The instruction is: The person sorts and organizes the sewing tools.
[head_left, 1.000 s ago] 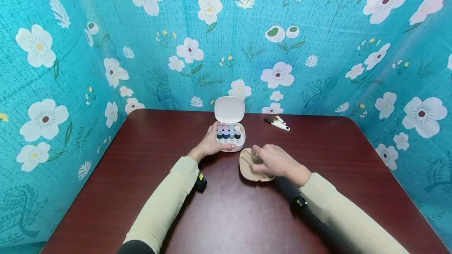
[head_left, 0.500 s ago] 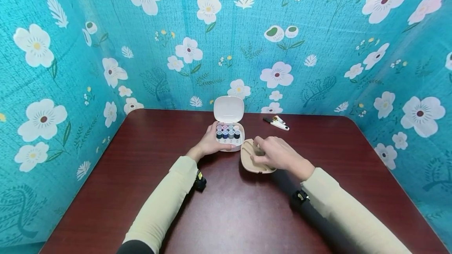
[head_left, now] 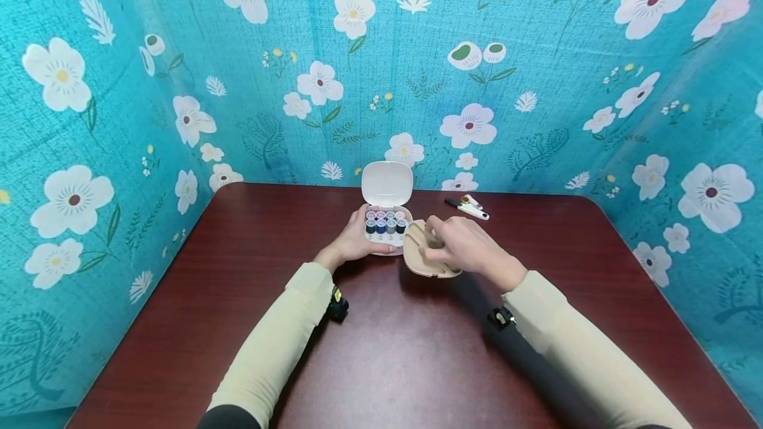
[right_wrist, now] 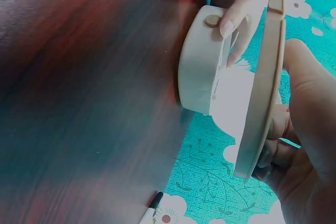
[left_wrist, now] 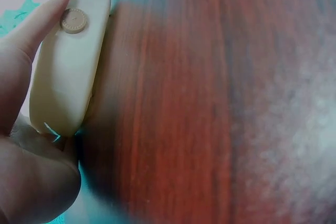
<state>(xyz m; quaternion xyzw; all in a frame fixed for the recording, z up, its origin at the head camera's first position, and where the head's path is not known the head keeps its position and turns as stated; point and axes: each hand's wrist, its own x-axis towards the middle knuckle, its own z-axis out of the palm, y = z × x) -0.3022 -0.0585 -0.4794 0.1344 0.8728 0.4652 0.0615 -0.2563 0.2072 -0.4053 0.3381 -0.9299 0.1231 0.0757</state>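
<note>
A white sewing box [head_left: 386, 249] stands at the back of the table with its lid [head_left: 387, 184] raised. Thread spools [head_left: 381, 226] in dark, blue, grey and pink tones sit inside in two rows. My left hand [head_left: 350, 238] grips the box by its left side, thumb along the front near the round button [left_wrist: 73, 20]. With my right hand [head_left: 471, 247] I pinch a beige tray [head_left: 415, 258] from above. The tray is tilted, just right of the box and overlapping its right front corner in the head view. From the right wrist, its edge [right_wrist: 262, 93] appears raised off the table.
Thread snips [head_left: 475, 210] with a black tip and a small white item [head_left: 472, 201] lie at the back right of the dark red table [head_left: 381, 363]. A blue flowered cloth [head_left: 381, 51] hangs behind the table and at both sides.
My right hand has carried the beige tray up and away from me, closer to the sewing box. The left hand keeps its grip on the box in the same place.
</note>
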